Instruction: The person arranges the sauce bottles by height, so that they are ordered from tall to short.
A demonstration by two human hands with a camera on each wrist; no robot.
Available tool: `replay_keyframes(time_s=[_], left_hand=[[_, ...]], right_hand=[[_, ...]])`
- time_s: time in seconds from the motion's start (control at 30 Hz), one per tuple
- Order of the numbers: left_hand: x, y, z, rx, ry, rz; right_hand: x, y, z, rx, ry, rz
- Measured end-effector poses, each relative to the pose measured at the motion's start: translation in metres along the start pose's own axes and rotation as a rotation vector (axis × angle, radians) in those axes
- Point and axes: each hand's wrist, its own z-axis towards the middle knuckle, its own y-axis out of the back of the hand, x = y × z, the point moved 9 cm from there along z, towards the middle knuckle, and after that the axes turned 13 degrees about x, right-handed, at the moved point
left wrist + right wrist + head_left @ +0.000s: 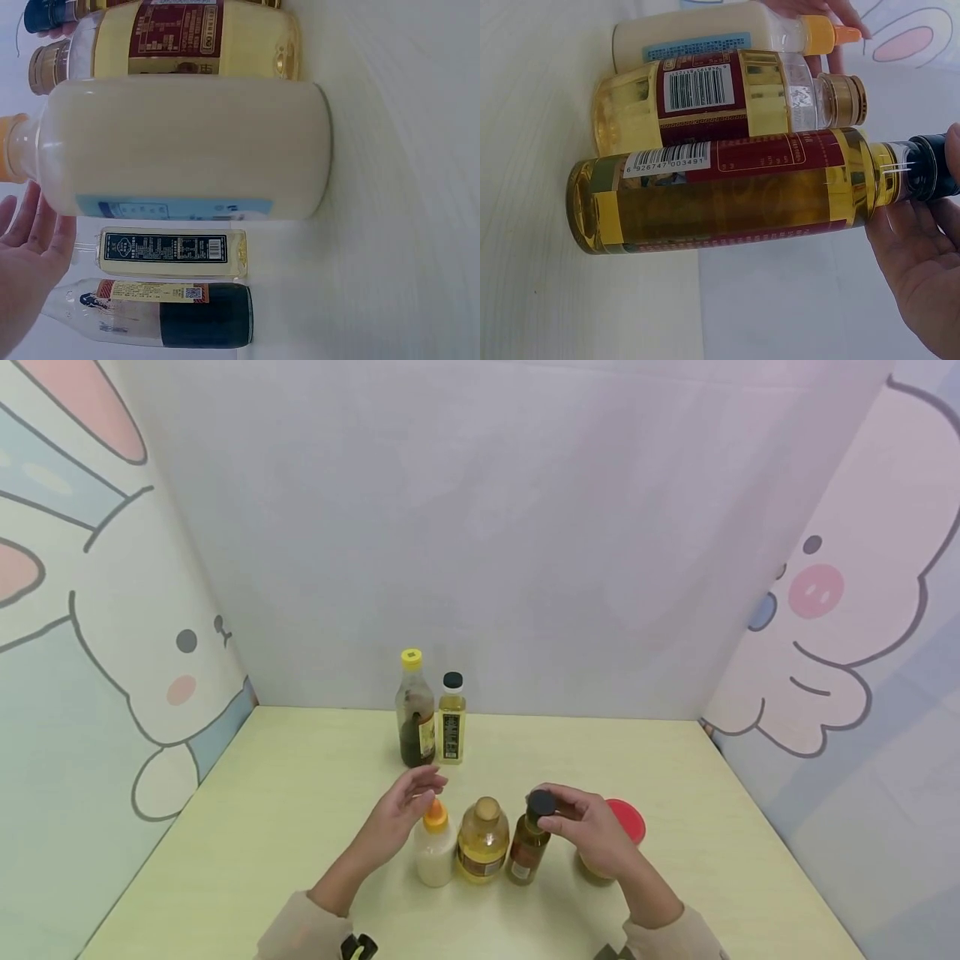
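My right hand [592,827] grips a glass oil bottle [727,191] by its black cap and neck, thumb on the near side and fingers behind. The bottle has a dark red label and stands upright. Beside the orange cap of a creamy white squeeze bottle [436,853] is my left hand [395,814], its fingers extended and slightly bent around the far side. Whether those fingers touch the squeeze bottle I cannot tell. Between these two bottles stands a rounder bottle of yellow oil [483,843] with a gold-brown cap.
Farther back stand a dark sauce bottle [416,718] with a yellow cap and a slim, black-capped oil bottle [452,722]. A jar with a red lid [627,821] sits partly behind my right hand. Printed walls enclose the pale table [315,760] on three sides.
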Motion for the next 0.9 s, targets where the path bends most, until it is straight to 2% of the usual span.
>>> replay_keyframes(time_s=[0.13, 0.37, 0.67, 0.9], left_hand=[[-0.001, -0.002, -0.003, 0.01, -0.016, 0.012], [-0.004, -0.007, -0.008, 0.016, -0.059, 0.084], [0.005, -0.011, -0.014, 0.008, -0.049, 0.155], [0.006, -0.011, -0.018, -0.029, -0.043, 0.171]], right_hand=[[0.0, 0.0, 0.0, -0.002, -0.003, -0.007], [0.001, 0.0, 0.001, -0.001, -0.007, 0.0], [-0.001, 0.001, 0.0, -0.002, -0.012, 0.007], [-0.002, 0.0, 0.001, 0.004, -0.004, 0.01]])
